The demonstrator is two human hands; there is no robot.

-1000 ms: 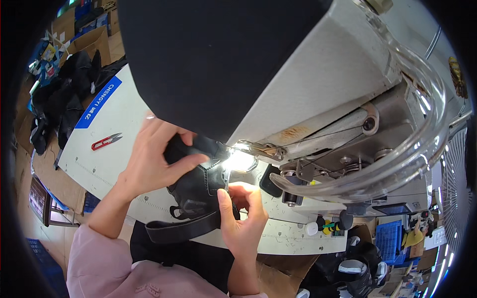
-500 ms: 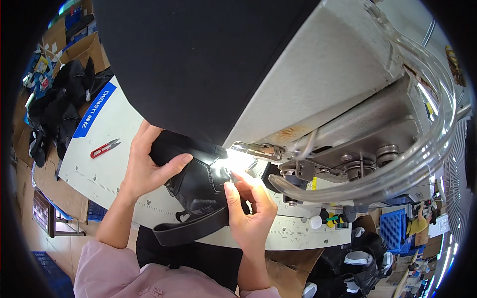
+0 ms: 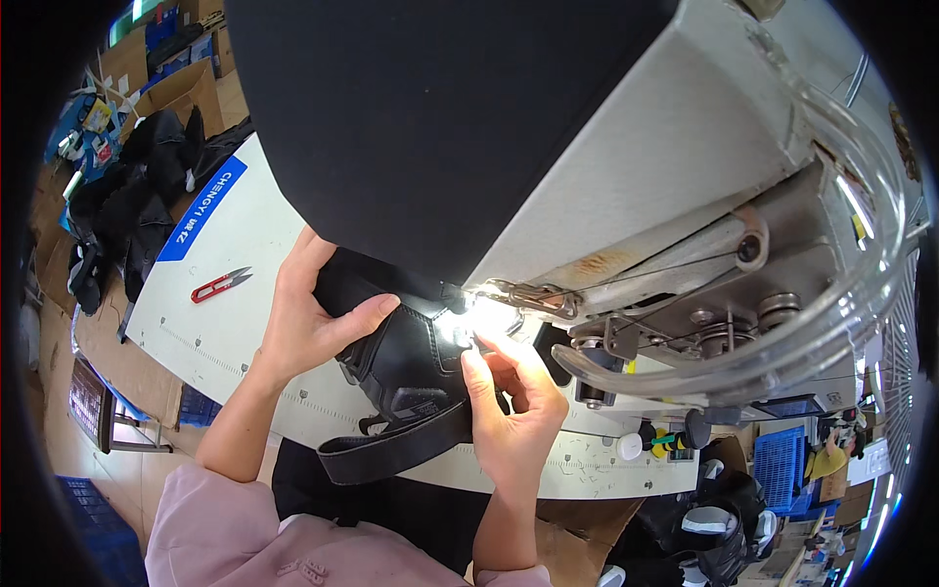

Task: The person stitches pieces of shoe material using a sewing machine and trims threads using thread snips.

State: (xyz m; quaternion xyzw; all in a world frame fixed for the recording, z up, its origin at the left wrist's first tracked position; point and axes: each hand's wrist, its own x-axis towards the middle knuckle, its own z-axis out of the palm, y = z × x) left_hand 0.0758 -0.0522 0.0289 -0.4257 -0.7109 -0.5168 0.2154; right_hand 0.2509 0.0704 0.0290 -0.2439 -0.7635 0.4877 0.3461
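Observation:
A black stitched piece (image 3: 415,364) lies under the bright lamp of a sewing machine (image 3: 626,196). A wide black strap (image 3: 391,452) loops from its near side. My left hand (image 3: 318,318) grips the piece at its left, thumb on top and the other fingers partly hidden behind it. With thumb and forefinger together, my right hand (image 3: 518,396) holds the piece's right edge, close to the lit sewing spot. Glare hides the needle and the exact stitch place. The strap runs to just below my right hand's fingers.
Red-handled thread snips (image 3: 222,285) lie on the white table (image 3: 176,323) at left. A clear curved tube (image 3: 704,386) arcs over the machine's right side. Dark pieces are heaped at far left (image 3: 147,196) and lower right (image 3: 719,519). A blue crate (image 3: 780,468) stands further right.
The whole view has shifted slightly, so the scene sits further right. A lever on the machine's head now shows raised, where before it was lower and blurred. Both hands keep their hold.

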